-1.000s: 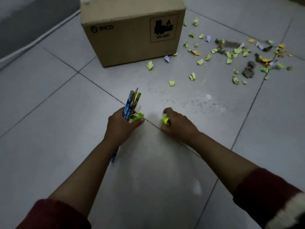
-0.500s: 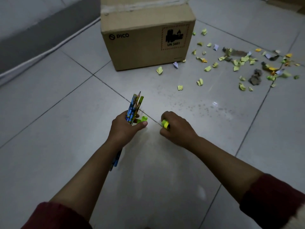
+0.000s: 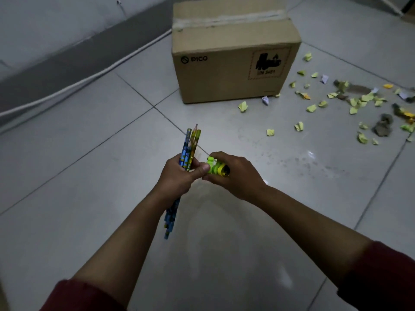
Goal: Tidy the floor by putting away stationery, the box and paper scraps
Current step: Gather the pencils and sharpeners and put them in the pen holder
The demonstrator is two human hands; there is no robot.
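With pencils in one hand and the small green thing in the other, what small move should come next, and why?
Probably pass the green and yellow object into the left hand, beside the pencils. The right hand already holds it against the left thumb, so the hands meet. That would free the right hand for the paper scraps lying on the floor by the closed cardboard box.

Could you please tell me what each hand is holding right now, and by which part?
The left hand grips a bundle of pencils around the middle. The right hand holds a small green and yellow item in its fingers; its kind is unclear.
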